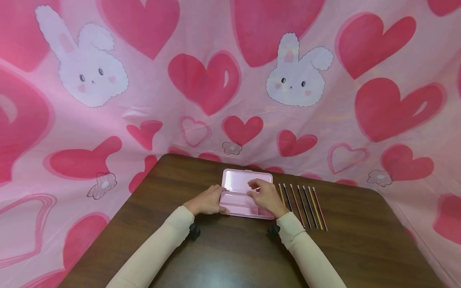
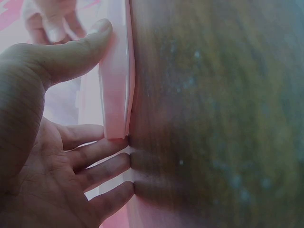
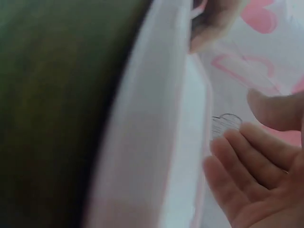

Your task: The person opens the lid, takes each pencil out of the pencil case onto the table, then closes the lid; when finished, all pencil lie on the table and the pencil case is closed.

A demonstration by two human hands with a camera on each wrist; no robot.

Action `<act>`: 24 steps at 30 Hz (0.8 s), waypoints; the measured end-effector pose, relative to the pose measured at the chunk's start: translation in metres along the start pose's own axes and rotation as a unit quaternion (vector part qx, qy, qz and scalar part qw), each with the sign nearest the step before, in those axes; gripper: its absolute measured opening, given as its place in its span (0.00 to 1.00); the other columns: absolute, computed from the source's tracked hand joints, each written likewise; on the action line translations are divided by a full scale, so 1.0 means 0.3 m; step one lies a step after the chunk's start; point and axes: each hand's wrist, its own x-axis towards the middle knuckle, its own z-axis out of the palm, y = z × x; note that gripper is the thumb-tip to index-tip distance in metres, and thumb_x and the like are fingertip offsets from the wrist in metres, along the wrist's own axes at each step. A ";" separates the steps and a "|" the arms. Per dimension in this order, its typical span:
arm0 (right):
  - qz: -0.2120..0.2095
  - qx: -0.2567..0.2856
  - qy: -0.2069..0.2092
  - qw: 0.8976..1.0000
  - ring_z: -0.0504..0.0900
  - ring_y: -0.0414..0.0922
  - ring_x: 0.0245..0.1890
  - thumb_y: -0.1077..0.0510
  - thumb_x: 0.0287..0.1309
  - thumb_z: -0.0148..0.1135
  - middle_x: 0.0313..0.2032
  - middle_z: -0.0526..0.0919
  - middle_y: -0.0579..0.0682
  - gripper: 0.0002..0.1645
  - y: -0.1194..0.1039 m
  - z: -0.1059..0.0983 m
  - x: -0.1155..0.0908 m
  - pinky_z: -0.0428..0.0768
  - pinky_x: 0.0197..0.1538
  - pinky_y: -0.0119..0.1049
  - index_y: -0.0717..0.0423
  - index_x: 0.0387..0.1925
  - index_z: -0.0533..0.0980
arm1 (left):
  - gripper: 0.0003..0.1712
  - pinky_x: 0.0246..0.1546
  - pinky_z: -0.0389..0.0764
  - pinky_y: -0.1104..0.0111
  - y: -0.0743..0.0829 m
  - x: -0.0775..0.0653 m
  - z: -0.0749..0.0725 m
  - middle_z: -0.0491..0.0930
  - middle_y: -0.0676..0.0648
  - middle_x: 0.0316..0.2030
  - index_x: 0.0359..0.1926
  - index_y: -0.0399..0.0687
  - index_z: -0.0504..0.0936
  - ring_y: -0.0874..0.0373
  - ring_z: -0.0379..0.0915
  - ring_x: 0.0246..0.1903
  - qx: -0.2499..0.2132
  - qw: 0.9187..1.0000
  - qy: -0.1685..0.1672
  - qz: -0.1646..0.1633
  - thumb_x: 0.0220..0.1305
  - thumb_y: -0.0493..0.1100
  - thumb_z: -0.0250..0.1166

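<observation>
In the head view, an open pink case (image 1: 239, 210) lay on the table (image 1: 223, 256) just below the centre of the frame, its lid (image 1: 235, 181) tipped back toward the top. The left hand (image 1: 208, 201) held the case's left end, the thumb at the near corner and the other fingers farther up that side. The right hand (image 1: 267, 197) was above the right half of the case, its fingers loosely bent and grasping nothing. Right of it, seven slim pencils (image 1: 310, 207) lay side by side in a slanting row, some partly hidden by the right wrist and sleeve. A pink cloth (image 1: 259, 124) with hearts and rabbit faces filled the upper frame. In the left wrist view, the thumb crossed the case's wall at upper centre, while the other fingers spread below, around its end; a blurred part of the right hand showed at upper left. In the right wrist view, the case's wall ran from the top centre to the lower left, and the right hand was at lower right, its fingers released; the blurred shape at the top appeared to be the left hand.
</observation>
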 end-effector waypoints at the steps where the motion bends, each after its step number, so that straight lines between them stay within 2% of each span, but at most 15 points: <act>1: 0.005 -0.004 -0.022 1.000 0.86 0.46 0.41 0.59 0.56 0.74 0.41 0.89 0.52 0.16 0.003 0.007 -0.003 0.86 0.50 0.46 0.58 0.47 0.83 | 0.52 0.67 0.72 0.52 -0.001 0.001 0.001 0.75 0.40 0.59 0.68 0.37 0.70 0.48 0.69 0.60 0.000 1.000 0.000 0.001 0.50 0.61 0.78; 4: 0.008 -0.018 -0.078 0.997 0.83 0.43 0.38 0.59 0.56 0.73 0.37 0.88 0.49 0.13 0.011 0.020 -0.012 0.85 0.49 0.44 0.56 0.44 0.84 | 0.52 0.66 0.72 0.53 -0.002 0.002 0.003 0.75 0.41 0.58 0.67 0.37 0.70 0.48 0.69 0.59 -0.002 1.000 0.000 0.001 0.50 0.61 0.79; 7: 0.006 -0.031 -0.116 0.993 0.81 0.40 0.36 0.61 0.57 0.72 0.36 0.87 0.47 0.11 0.019 0.025 -0.015 0.85 0.49 0.43 0.55 0.43 0.84 | 0.52 0.66 0.72 0.53 -0.002 0.002 0.002 0.75 0.41 0.58 0.67 0.38 0.70 0.48 0.69 0.59 -0.001 1.000 0.002 0.001 0.49 0.61 0.79; 16: 0.001 -0.029 -0.176 0.984 0.79 0.41 0.35 0.63 0.61 0.68 0.37 0.87 0.48 0.07 0.019 0.017 -0.014 0.85 0.51 0.41 0.53 0.41 0.84 | 0.52 0.66 0.72 0.52 0.002 0.000 -0.009 0.75 0.41 0.59 0.69 0.39 0.70 0.48 0.69 0.59 0.005 1.000 0.000 -0.005 0.50 0.61 0.78; 24: -0.059 -0.044 -0.214 0.974 0.79 0.41 0.36 0.68 0.64 0.61 0.37 0.86 0.50 0.09 0.025 0.014 -0.020 0.83 0.51 0.43 0.57 0.41 0.84 | 0.51 0.64 0.73 0.52 0.006 -0.005 -0.008 0.75 0.41 0.57 0.67 0.38 0.70 0.49 0.69 0.58 -0.010 1.000 -0.001 -0.004 0.49 0.60 0.79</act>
